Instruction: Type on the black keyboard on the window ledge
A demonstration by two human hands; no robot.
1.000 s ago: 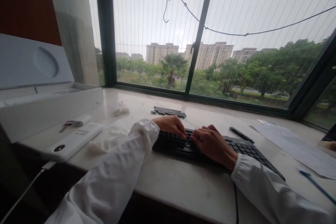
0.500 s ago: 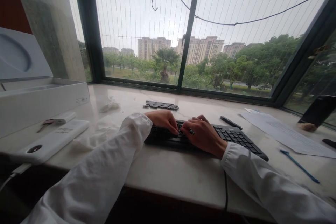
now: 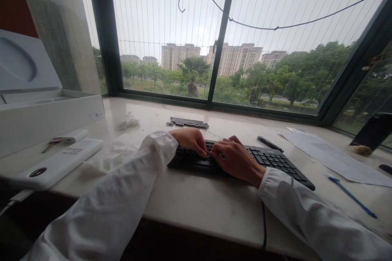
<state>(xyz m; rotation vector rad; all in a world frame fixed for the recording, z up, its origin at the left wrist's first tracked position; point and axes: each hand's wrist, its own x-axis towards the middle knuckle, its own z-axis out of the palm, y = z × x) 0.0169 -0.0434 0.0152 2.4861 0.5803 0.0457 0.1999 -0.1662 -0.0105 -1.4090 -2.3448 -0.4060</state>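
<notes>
Fingers of both hands rest curled on the flat black plastic keyboard (image 3: 245,159), which lies on the pale stone bench (image 3: 199,204) beneath them. The left hand (image 3: 190,140) and right hand (image 3: 237,159) sit close together over the left half of the keys, each grip loosely spread and pinching nothing. Since half a second ago the hands have barely shifted; a second ago the view sat further left and lower, so only the head has turned. Left of the left hand lies a white rectangular power bank (image 3: 58,163); beyond the fingertips sits a dark strip of loose keycaps (image 3: 188,122).
</notes>
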